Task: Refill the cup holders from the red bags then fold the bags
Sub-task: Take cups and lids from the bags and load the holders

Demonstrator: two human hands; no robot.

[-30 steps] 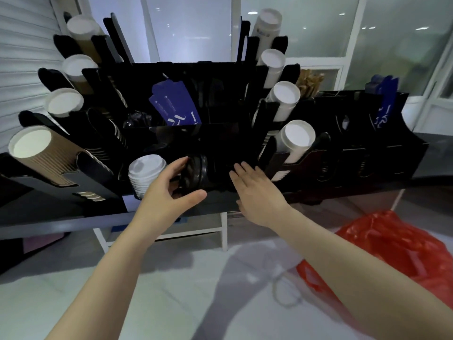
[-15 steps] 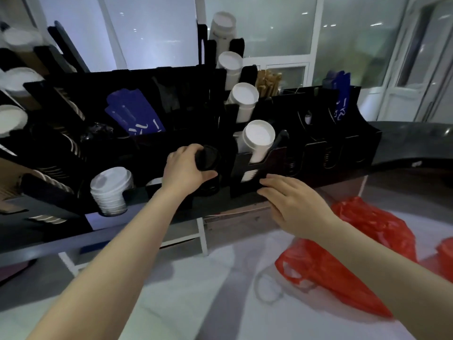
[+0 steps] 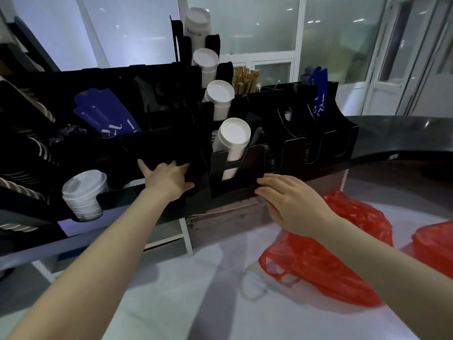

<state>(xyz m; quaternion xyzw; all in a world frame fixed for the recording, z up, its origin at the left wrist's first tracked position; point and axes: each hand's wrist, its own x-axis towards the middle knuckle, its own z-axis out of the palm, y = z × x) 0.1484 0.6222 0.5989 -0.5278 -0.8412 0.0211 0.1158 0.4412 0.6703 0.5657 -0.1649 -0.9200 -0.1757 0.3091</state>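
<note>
The left hand [image 3: 169,180] presses spread fingers into a dark slot of the cup holders [image 3: 255,160]; the right hand [image 3: 291,200] hovers open beside them, empty. The red bags [image 3: 318,266] lie on the floor [image 3: 196,303] below; too hard a push might tip the leaning white cups [image 3: 234,138]

A dark, glossy curved bench [image 3: 404,136] ran across the view. A brown wooden panel [image 3: 228,217] sat under its front edge, and a white frame [image 3: 187,238] stood beneath it just left of that panel. A fanned stack of blue printed card sleeves [image 3: 107,116] leaned at the left, and a second, upright bunch of blue sleeves [image 3: 320,94] stood well apart at the right. Between them, further back, a bundle of brown wooden stirrers [image 3: 245,78] stood upright. Below lay a pale white floor [image 3: 196,303]. Behind rose white-framed glass panes [image 3: 257,25] reflecting ceiling lights.
</note>
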